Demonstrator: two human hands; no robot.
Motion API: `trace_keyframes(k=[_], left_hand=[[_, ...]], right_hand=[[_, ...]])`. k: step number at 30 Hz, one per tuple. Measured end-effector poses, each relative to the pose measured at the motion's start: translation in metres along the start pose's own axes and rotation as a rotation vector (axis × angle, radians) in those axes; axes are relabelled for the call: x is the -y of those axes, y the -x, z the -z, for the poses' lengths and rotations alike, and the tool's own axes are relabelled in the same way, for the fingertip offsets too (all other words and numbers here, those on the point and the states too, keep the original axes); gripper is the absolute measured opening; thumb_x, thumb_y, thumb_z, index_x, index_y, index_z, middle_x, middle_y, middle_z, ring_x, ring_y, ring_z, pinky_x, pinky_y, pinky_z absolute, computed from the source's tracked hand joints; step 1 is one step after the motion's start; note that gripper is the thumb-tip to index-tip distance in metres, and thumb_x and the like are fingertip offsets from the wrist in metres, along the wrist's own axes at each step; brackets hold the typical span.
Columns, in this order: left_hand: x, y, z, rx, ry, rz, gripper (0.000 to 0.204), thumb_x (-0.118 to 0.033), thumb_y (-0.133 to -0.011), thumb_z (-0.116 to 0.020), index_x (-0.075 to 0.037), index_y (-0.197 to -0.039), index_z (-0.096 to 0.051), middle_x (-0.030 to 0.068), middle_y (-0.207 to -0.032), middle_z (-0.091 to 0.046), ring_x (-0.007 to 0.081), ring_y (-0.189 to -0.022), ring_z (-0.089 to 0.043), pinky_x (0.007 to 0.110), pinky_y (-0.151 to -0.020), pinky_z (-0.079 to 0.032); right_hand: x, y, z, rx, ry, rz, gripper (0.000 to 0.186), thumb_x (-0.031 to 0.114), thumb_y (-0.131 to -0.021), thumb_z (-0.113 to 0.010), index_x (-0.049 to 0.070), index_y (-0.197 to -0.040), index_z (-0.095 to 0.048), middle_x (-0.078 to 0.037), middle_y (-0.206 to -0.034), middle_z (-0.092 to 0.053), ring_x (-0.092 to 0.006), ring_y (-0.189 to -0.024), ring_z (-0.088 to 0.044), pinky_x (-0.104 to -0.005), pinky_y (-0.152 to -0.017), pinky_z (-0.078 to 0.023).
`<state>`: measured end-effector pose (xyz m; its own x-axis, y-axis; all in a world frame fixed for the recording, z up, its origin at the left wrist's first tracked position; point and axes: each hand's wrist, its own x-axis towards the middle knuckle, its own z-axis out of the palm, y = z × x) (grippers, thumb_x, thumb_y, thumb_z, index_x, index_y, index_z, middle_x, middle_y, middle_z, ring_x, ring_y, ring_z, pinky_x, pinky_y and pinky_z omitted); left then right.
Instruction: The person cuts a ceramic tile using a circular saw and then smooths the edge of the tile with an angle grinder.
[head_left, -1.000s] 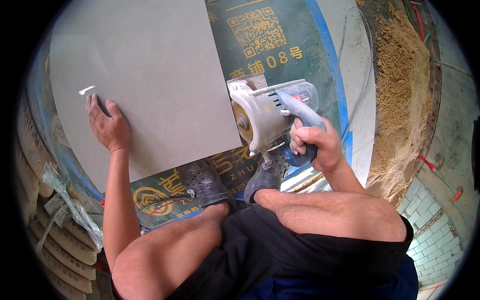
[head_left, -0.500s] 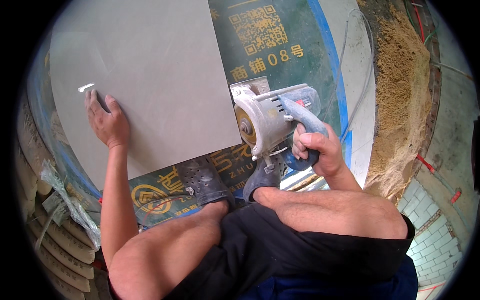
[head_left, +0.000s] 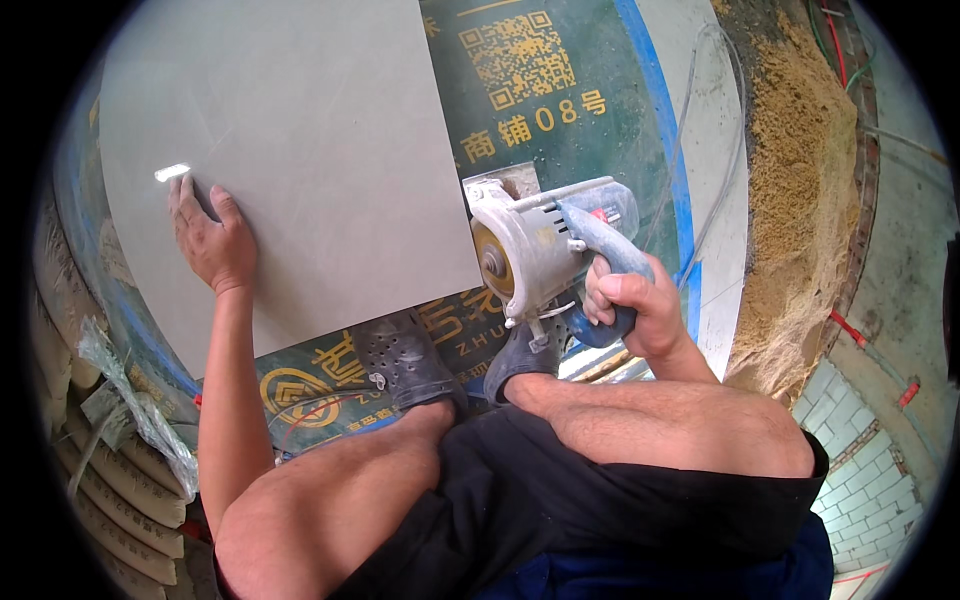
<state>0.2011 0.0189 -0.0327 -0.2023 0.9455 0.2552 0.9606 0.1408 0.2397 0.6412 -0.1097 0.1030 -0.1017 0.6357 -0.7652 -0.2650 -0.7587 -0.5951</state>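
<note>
A large grey tile [head_left: 320, 190] lies flat in front of me. My left hand [head_left: 215, 235] rests on its left part with the fingers stretched out, beside a small bright reflection. My right hand [head_left: 640, 300] is wrapped round the rear handle of a dusty tile saw [head_left: 540, 240]. The saw's round yellowish blade [head_left: 491, 258] stands upright at the tile's right edge, near its lower right corner. Whether the blade touches the tile cannot be made out. A metal base plate [head_left: 515, 180] shows at the saw's far side.
Under the tile spreads a green printed sheet [head_left: 620, 140] with blue tape. A thin cable [head_left: 690, 130] loops at the right, before a sand heap [head_left: 800, 170]. Stacked bags [head_left: 120, 505] and crumpled clear plastic [head_left: 140, 410] lie at the left. My dark clogs [head_left: 405, 360] stand close below the saw.
The saw has tilted slightly and its handle has dropped a little toward me, with my right hand on it. My left hand has stayed nearly in place on the tile.
</note>
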Motion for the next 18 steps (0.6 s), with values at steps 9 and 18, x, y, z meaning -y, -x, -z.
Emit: trace_keyframes(k=[9,18], left_hand=[[0.0,0.0011,-0.0002,-0.02,-0.024,-0.01,0.051,-0.033,-0.096,-0.051,-0.003,-0.138,-0.05,0.0144,-0.149,-0.045,0.0314,-0.139,-0.039,0.041,-0.115,-0.03],[-0.001,-0.0001,0.0005,-0.024,-0.01,-0.008,0.051,-0.033,-0.096,-0.051,-0.003,-0.138,-0.05,0.0142,-0.148,-0.046,0.0311,-0.139,-0.039,0.042,-0.115,-0.03]], right_hand=[[0.0003,0.0024,-0.0018,-0.006,0.023,-0.036,0.026,0.026,-0.078,-0.065,0.005,-0.082,-0.05,-0.003,-0.066,-0.049,-0.0117,-0.055,-0.045,-0.0288,-0.059,-0.04],[-0.0017,0.0044,-0.0001,-0.008,0.031,-0.049,0.026,0.026,-0.078,-0.066,0.006,-0.08,-0.049,-0.003,-0.066,-0.049,-0.0111,-0.055,-0.045,-0.0283,-0.059,-0.04]])
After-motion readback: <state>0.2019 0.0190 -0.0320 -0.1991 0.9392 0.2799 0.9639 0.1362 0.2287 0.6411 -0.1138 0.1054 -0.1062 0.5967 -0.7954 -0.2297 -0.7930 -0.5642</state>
